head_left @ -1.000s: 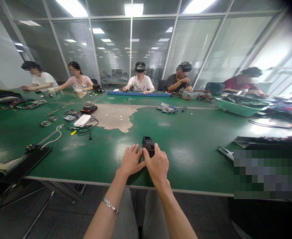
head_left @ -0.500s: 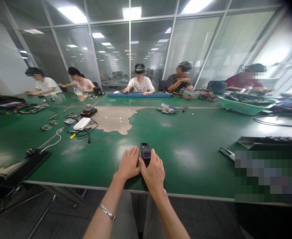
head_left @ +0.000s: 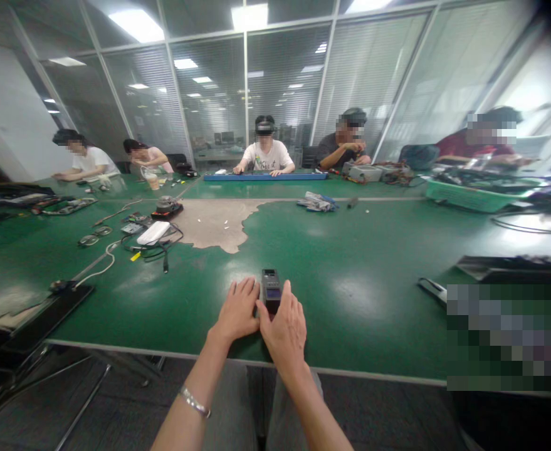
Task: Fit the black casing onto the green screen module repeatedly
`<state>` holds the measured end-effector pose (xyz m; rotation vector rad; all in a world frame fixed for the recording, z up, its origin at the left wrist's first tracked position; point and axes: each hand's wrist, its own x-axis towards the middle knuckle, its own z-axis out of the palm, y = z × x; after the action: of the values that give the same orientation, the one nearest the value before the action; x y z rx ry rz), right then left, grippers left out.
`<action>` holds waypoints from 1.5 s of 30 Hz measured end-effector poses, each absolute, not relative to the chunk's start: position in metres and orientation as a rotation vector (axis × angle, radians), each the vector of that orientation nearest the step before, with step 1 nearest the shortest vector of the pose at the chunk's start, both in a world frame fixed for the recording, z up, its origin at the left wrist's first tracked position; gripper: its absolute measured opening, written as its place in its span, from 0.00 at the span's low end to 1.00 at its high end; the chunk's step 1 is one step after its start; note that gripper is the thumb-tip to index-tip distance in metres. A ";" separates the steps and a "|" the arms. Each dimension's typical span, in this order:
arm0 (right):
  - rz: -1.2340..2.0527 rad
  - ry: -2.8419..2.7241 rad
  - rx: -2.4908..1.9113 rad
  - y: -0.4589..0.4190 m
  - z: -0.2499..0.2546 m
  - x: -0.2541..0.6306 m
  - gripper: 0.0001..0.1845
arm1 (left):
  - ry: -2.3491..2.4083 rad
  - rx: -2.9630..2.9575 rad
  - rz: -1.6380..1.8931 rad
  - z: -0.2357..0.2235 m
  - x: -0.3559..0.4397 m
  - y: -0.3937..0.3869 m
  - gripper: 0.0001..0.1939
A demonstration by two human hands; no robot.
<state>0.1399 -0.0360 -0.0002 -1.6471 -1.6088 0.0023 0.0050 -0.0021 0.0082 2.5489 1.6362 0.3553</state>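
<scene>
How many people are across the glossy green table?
5, left to right: person in white shirt, far left; person in pink top; person in lettered white shirt, centre; person in dark shirt; person in red top, far right.

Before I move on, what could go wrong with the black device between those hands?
The right hand partly hides the near end of the black device, so something there could be missed. The left hand lies beside it without visibly gripping, so the device might skew if pushed. If the left arm reaches farther forward, the bracelet could scrape the table edge.
</scene>
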 end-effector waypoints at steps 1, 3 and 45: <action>0.008 -1.607 -1.650 -0.036 0.000 0.140 0.43 | 1.634 2.548 0.353 0.009 0.005 -0.002 0.37; 0.010 -1.598 -1.658 -0.035 0.001 0.141 0.42 | 1.632 2.539 0.350 0.010 0.005 -0.003 0.38; -0.071 -1.365 -1.632 -0.021 0.032 0.176 0.37 | 1.663 2.554 0.384 0.007 0.004 -0.003 0.46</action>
<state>0.1761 -0.0214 0.0322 -1.6315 -1.3650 -0.0705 0.0044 -0.0027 0.0071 2.5539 1.6629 0.3839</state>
